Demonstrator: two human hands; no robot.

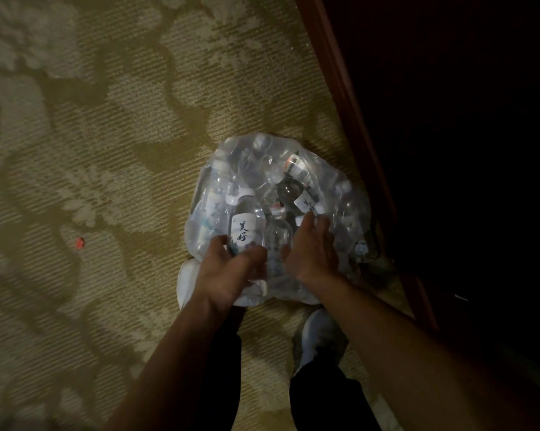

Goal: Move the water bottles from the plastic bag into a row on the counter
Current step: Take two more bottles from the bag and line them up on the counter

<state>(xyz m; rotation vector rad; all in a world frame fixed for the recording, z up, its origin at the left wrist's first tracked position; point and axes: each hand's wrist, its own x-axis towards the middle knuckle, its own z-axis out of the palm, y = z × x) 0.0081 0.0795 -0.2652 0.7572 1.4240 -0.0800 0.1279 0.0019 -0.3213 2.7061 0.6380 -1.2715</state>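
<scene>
Patterned beige carpet (107,150) fills the frame's left; at lower centre a clear plastic bag (349,213) of water bottles sits. Left hand (228,272) grasps a labelled water bottle (243,225); right hand (312,247), fingers straight, presses the bag.

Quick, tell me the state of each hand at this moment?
Left hand: grips a labelled water bottle.
Right hand: open, fingers straight, reaching into the plastic bag.
</scene>
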